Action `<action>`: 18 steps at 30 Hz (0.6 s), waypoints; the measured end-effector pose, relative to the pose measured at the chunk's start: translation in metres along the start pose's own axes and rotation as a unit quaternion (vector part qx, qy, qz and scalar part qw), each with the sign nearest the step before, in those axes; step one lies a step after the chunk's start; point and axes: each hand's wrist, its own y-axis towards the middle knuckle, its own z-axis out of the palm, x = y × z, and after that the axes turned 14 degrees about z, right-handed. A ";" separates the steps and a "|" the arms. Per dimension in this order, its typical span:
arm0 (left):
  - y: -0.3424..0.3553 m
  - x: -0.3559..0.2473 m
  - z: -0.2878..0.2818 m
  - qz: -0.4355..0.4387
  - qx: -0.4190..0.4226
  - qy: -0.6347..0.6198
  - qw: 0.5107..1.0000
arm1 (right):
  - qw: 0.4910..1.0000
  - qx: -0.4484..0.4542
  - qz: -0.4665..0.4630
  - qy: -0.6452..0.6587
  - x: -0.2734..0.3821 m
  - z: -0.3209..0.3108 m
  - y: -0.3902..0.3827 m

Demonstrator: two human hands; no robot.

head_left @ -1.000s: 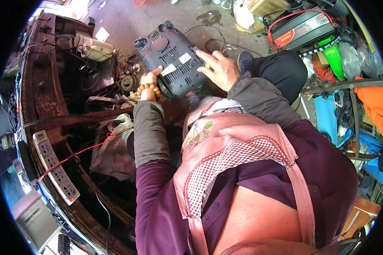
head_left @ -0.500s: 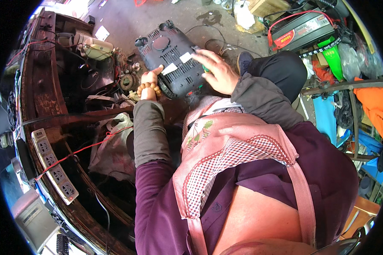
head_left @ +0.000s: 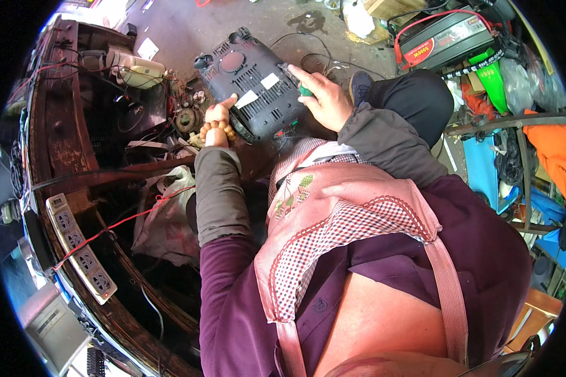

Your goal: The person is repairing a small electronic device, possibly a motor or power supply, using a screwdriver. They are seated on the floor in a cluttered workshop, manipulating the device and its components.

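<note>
A black plastic appliance with its vented underside up, showing slots, a round grille, stubby feet and two white labels, lies in front of me; it could be an induction cooker, but its top is hidden. My left hand, wearing a wooden bead bracelet, grips its left edge with the thumb on top. At the right edge is my right hand, its index finger stretched along the casing and the other fingers curled round a green-handled tool. Most of that tool is hidden by the hand, so its tip cannot be made out.
On my left stands a dark wooden frame with a power strip on it. Loose parts and wires crowd beside the appliance. A black cable runs over the floor. Far right sits an inverter box with a red cable.
My right hand's spread fingers have drawn in, leaving the index finger extended at the appliance's edge and more of the green handle showing. My left hand keeps its grip.
</note>
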 end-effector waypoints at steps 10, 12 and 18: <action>0.024 0.024 -0.008 0.022 -0.001 0.082 0.996 | 0.999 0.038 -0.009 0.016 0.015 -0.006 -0.003; 0.018 0.020 -0.007 0.028 -0.025 0.081 0.996 | 0.998 -0.001 0.033 -0.051 0.020 -0.005 -0.003; 0.011 0.012 -0.009 0.030 -0.026 0.140 0.989 | 0.991 -0.043 -0.126 -0.031 0.016 0.004 0.005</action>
